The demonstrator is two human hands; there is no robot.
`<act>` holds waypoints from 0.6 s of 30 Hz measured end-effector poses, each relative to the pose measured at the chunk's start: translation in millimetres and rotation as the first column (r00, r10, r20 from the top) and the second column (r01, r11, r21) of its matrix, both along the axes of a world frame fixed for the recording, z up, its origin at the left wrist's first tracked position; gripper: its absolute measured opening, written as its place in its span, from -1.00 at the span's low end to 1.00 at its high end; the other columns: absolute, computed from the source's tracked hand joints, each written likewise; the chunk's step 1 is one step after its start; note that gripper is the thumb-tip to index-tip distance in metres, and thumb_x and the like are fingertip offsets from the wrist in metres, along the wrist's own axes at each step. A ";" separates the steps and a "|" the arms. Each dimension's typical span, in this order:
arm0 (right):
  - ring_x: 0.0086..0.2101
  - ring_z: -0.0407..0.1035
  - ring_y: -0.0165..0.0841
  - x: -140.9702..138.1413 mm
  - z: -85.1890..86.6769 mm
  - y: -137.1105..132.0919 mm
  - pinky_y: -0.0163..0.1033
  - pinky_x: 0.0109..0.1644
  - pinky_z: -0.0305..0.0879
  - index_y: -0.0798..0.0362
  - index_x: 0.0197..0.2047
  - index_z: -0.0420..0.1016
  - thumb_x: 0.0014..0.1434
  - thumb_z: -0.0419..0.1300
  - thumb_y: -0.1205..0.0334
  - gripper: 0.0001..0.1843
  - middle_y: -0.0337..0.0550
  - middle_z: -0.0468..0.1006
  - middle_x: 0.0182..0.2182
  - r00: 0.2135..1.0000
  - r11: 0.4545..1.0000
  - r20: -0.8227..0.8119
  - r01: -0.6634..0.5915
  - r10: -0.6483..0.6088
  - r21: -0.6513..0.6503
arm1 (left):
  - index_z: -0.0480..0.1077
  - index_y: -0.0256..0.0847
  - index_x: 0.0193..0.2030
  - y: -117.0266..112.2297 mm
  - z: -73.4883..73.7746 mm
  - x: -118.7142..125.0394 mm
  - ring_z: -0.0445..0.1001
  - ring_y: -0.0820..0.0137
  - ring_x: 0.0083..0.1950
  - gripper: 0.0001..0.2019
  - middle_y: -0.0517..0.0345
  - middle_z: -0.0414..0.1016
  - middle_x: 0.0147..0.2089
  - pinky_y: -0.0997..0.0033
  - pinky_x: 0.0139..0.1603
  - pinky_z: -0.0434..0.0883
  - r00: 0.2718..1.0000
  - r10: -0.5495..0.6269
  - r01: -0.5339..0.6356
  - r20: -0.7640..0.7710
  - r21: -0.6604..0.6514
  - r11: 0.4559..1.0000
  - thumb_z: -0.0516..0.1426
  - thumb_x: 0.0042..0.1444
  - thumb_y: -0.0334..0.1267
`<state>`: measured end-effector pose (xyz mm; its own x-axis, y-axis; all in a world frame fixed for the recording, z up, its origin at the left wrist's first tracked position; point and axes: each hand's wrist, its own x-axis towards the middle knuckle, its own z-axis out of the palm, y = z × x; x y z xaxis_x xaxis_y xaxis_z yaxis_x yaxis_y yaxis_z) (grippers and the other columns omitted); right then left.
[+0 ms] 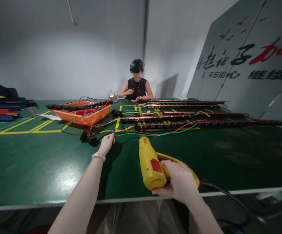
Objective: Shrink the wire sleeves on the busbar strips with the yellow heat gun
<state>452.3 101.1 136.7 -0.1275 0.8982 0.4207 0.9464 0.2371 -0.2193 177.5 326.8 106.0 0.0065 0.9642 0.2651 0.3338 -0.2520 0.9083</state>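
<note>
In my right hand [180,180] is a yellow heat gun [148,159], its nozzle tilted away from me toward the wires. My left hand [107,144], with a beaded bracelet at the wrist, pinches a thin red wire [114,135] by its end. Close beyond those fingertips run yellow wires [125,129] and a green wire [160,134]. They lie alongside a long black-wrapped wire harness [170,124]. A black connector [88,138] rests just left of my left hand. The heat gun's nozzle is apart from my left fingers.
An orange basket [89,119] stands at the back left with a wrapped harness across it. Several more harnesses [187,106] lie along the green table [33,162]. A person [139,86] sits across the table. The gun's black cord [228,195] hangs over the front edge.
</note>
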 end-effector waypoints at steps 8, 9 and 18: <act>-0.23 0.45 -0.13 -2.0 0.3 -0.7 -0.06 -0.10 0.28 0.06 -0.15 0.40 -0.36 0.29 -0.38 -0.18 -0.07 0.55 -0.26 1.000 0.999 0.027 0.005 -0.006 0.043 | 0.26 -0.17 -0.61 -3.7 2.5 2.2 0.30 0.40 -0.50 -0.55 0.19 0.34 -0.61 0.41 -0.41 0.18 0.992 0.017 -0.016 -0.129 0.005 1.000 -0.06 0.11 0.11; -0.24 0.45 -0.13 -5.1 0.5 0.1 -0.06 -0.11 0.27 0.06 -0.16 0.40 -0.36 0.29 -0.40 -0.17 -0.07 0.55 -0.27 0.999 0.999 0.030 0.014 -0.015 0.053 | 0.27 -0.17 -0.60 -4.6 3.3 2.6 0.31 0.39 -0.50 -0.56 0.19 0.35 -0.60 0.41 -0.42 0.18 0.989 0.020 -0.020 -0.144 0.004 1.000 -0.05 0.10 0.11; -0.32 0.41 -0.17 -59.8 -0.5 12.8 -0.10 -0.16 0.22 0.08 -0.28 0.36 -0.34 0.26 -0.43 -0.23 -0.09 0.51 -0.37 1.000 0.997 -0.001 0.009 -0.009 0.082 | 0.35 -0.16 -0.49 -9.3 7.1 4.3 0.33 0.38 -0.44 -0.64 0.21 0.42 -0.52 0.43 -0.40 0.16 0.934 0.078 -0.052 -0.350 0.082 0.995 0.02 0.06 0.08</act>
<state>392.5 113.9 136.2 -0.1193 0.8618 0.4929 0.9485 0.2456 -0.2000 181.8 317.5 113.1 0.0498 0.9447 0.3242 0.6467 -0.2779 0.7103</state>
